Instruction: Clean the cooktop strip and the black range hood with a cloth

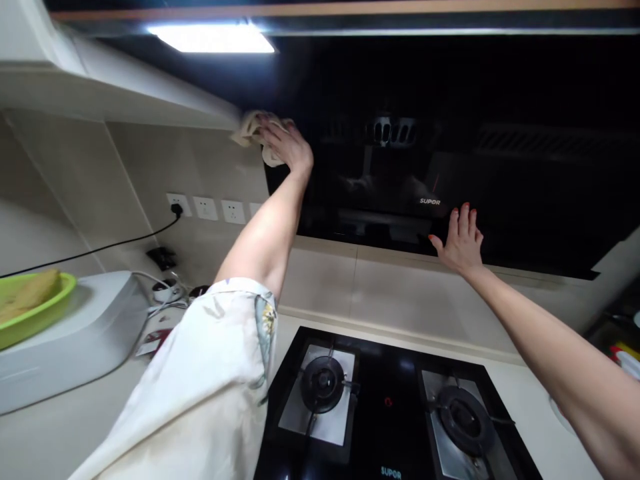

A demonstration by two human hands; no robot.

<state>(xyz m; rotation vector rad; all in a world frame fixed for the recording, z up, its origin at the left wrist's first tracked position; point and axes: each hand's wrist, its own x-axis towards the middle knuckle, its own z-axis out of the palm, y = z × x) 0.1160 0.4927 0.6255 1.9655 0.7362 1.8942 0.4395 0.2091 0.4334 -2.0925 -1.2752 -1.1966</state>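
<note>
My left hand (286, 141) presses a beige cloth (249, 128) against the left edge of a glossy black range hood (370, 80), just beside the white wall cabinet. The cloth is bunched under the fingers and partly hidden by them. Lower on the hood, right of its SUPOR lettering, my right hand (463, 243) rests on the glass with fingers stretched out and thumb apart, holding nothing. Both arms reach up and forward over the gas hob (385, 373).
Two burners with pan supports stand on the hob. At left, a light green bowl (37, 310) sits on a white appliance (100, 333). A black cord (115, 242) runs to a plug in the wall sockets (205, 208). The white cabinet (125, 93) juts out at upper left.
</note>
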